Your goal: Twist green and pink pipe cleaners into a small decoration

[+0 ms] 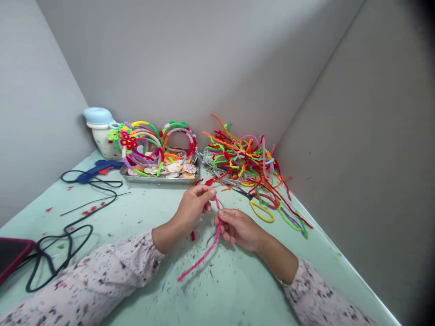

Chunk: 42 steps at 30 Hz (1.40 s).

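Note:
A pink pipe cleaner (203, 259) runs between my two hands over the middle of the table. My left hand (193, 203) pinches its upper end between thumb and fingertips. Lower down, my right hand (239, 228) grips the same pipe cleaner between thumb and forefinger, and its free end curves down to the left. A thin grey strand (211, 237) shows beside my right fingers; whether I hold it too is unclear. A short red piece (193, 236) lies below my left hand.
A metal tray (159, 180) of shells and colourful headbands (144, 147) stands behind my hands. Tangled pipe cleaners (244, 156) and yellow-handled scissors (261, 211) lie to the right. At left are a blue glue gun (93, 171), its black cord, a white jar (102, 136) and a red-edged device (13, 256).

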Available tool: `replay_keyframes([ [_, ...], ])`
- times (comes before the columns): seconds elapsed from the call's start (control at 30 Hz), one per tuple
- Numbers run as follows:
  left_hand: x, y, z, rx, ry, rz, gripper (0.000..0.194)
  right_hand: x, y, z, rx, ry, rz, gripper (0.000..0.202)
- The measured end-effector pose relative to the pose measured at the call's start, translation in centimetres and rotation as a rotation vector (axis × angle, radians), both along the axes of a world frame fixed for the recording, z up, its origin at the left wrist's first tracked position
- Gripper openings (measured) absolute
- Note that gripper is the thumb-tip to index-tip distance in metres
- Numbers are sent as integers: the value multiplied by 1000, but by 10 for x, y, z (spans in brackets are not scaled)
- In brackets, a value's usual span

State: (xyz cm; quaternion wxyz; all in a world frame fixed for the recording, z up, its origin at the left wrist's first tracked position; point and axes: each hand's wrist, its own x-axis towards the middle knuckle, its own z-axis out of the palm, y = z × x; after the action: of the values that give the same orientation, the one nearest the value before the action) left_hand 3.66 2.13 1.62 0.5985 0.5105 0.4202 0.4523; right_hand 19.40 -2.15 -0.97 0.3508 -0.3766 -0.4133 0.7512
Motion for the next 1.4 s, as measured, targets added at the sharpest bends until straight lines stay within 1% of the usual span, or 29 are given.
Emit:
replay_keyframes([
  [0.17, -2, 4, -2, -20, -55, 12, 19, 5, 4, -4, -8, 22, -48, 33],
  [0.23, -2, 3, 0, -57, -127, -2, 17, 7, 5, -5, -7, 72, -69, 31],
  [0.3, -1, 1, 3, -110, -240, -28, 15, 8, 6, -4, -28, 137, -67, 30],
  [0.4, 1, -2, 5, -201, -433, -96, 12, 7, 5, -1, -59, 230, -34, 29],
  [0.47, 1, -3, 4, -230, -527, -161, 12, 6, 3, 1, -52, 280, -22, 28],
  [0.53, 1, -3, 3, -227, -577, -224, 13, 6, 2, 3, -38, 316, -5, 29],
  [0.6, 2, -3, 1, -214, -600, -255, 15, 5, 1, 5, -33, 335, 27, 30],
  [0.77, 2, -4, 0, -170, -574, -271, 18, 8, 1, 6, -61, 344, 110, 31],
  [0.9, 2, -2, 0, -121, -484, -239, 20, 9, 3, 6, -68, 323, 68, 32],
  [1.07, 1, -1, -2, -157, -452, -204, 26, 9, 3, 4, -48, 291, -18, 32],
  [1.17, 1, 0, -5, -150, -440, -198, 27, 8, 3, 3, -56, 281, -32, 31],
  [1.27, 1, 0, -6, -114, -401, -173, 25, 7, 3, 1, -51, 263, -31, 31],
  [1.4, 0, 1, -3, -95, -359, -120, 24, 8, 4, -3, 3, 186, -3, 31],
])
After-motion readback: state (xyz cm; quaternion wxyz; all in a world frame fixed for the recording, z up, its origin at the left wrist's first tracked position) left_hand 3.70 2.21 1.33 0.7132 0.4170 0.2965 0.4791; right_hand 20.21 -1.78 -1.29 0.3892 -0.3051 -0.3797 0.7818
